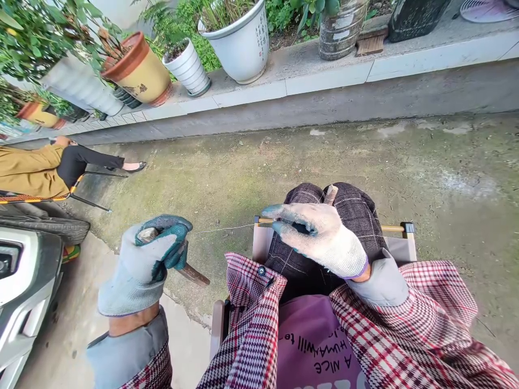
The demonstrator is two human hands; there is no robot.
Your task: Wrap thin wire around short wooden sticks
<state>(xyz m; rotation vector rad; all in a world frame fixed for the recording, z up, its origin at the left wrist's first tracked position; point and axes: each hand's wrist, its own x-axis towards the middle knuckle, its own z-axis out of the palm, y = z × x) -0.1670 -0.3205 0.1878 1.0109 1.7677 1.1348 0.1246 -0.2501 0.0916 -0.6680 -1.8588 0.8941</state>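
Note:
My left hand (152, 256), in a grey-white glove with teal-coated fingers, is closed in a fist around a short wooden stick (194, 274). One cut end shows above the fist, the other slants out below it. A thin pale string (227, 229) stretches from this fist to my right hand (316, 232), gloved alike and held over my lap. Its index finger and thumb point left with a gap between them. Past its knuckles sticks out the end of another wooden piece (331, 194), apparently in that hand's grip. The lower fingers are hidden.
I sit on a chair, its frame (395, 229) showing beside my knees. Ahead runs a low tiled ledge (324, 75) with several potted plants. At left, another person (36, 167) sits on a chair, and a white vehicle (24, 281) stands closer to me.

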